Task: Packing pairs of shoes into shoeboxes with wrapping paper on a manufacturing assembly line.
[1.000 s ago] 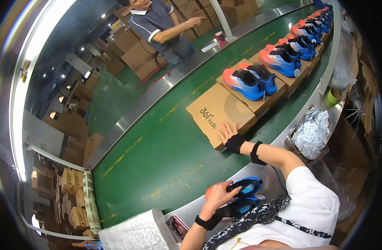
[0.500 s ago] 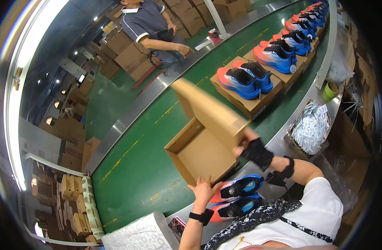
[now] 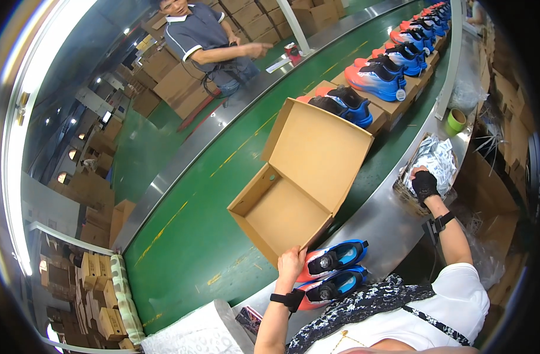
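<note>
An open cardboard shoe box [image 3: 290, 209] lies on the green conveyor, its inside bare and its lid [image 3: 320, 150] tilted up on the far right side. My left hand [image 3: 292, 262] is closed on the box's near edge. Close beside that hand, a pair of orange-and-blue sports shoes [image 3: 335, 274] rests on the metal ledge. Off to the right, my right hand [image 3: 424, 184], in a black fingerless glove, reaches into a basket [image 3: 407, 199] of small white packets [image 3: 438, 159]. Its fingers are bent among the packets, and what they grip is hidden.
Several shoe boxes [image 3: 394, 109] topped with orange-and-blue shoes line the conveyor toward the far right. A green tape roll [image 3: 455, 121] stands beyond the basket. Across the belt is a co-worker [image 3: 208, 47] with one arm stretched out. White wrapping sheets [image 3: 190, 330] lie at the near left.
The lid has swung further open. My right hand has let go of it and moved right into the packet basket. My left hand's spread fingers have closed on the box edge.
</note>
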A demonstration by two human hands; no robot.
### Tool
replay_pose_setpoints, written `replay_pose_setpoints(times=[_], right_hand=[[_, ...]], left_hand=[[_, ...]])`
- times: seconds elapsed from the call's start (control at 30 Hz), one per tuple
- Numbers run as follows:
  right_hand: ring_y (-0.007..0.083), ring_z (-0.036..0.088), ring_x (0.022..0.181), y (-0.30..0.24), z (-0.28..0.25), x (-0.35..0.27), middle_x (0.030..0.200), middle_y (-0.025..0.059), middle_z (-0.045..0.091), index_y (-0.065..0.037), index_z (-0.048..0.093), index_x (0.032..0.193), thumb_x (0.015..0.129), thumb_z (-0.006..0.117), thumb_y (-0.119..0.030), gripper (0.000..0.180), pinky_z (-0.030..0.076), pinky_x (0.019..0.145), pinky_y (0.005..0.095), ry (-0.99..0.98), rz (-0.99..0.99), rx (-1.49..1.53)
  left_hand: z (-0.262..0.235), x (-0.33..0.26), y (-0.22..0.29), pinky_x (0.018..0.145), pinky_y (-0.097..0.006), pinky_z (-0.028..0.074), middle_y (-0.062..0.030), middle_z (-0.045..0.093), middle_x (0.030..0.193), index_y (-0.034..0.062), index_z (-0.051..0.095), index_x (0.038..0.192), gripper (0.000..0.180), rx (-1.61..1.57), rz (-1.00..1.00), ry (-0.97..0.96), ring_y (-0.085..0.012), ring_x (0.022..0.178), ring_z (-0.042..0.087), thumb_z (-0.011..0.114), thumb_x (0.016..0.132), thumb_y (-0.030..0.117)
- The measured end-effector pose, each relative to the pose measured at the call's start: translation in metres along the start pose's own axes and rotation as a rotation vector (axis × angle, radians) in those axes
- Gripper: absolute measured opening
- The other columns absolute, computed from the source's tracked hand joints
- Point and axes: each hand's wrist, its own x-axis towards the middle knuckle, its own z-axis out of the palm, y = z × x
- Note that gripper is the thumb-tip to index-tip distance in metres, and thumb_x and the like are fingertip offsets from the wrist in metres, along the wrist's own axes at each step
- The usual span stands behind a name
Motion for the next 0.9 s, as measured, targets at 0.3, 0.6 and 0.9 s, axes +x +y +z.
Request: replay_pose_setpoints(times=[0.3,0.6,0.9], right_hand=[[0.0314,0.052,0.081,0.008,-0.008,-0.005,0.082,0.0147,0.053,-0.004,0.057,0.080,0.061,0.059,-0.007,0.019,0.042,0.072,0.0368,0.040,-0.178,0.157],[0.0301,0.052,0.082,0.003,-0.025,0.000,0.085,0.0130,0.055,-0.007,0.057,0.070,0.066,0.059,-0.008,0.004,0.041,0.074,0.0347,0.323,-0.109,0.329],[0.0035,0.041,0.049,-0.136,-0.072,0.009,0.068,-0.0012,0.052,-0.008,0.050,0.090,0.083,0.050,-0.015,0.010,0.035,0.043,0.0181,0.280,-0.057,1.122]], left_hand=[[-0.040,-0.031,-0.012,0.067,-0.034,0.046,-0.0160,0.059,0.081,-0.0003,0.058,0.086,0.017,-0.272,0.091,0.371,-0.0292,0.075,0.058,0.058,0.074,0.013],[-0.091,-0.151,-0.163,0.055,-0.024,0.045,-0.0084,0.058,0.075,-0.0022,0.055,0.088,0.020,-0.414,-0.468,0.796,-0.0142,0.065,0.056,0.046,0.084,0.014],[-0.046,-0.337,-0.293,0.063,-0.042,0.041,-0.0257,0.055,0.077,-0.0088,0.051,0.089,0.029,0.669,-0.873,0.784,-0.0389,0.069,0.052,0.042,0.081,0.018]])
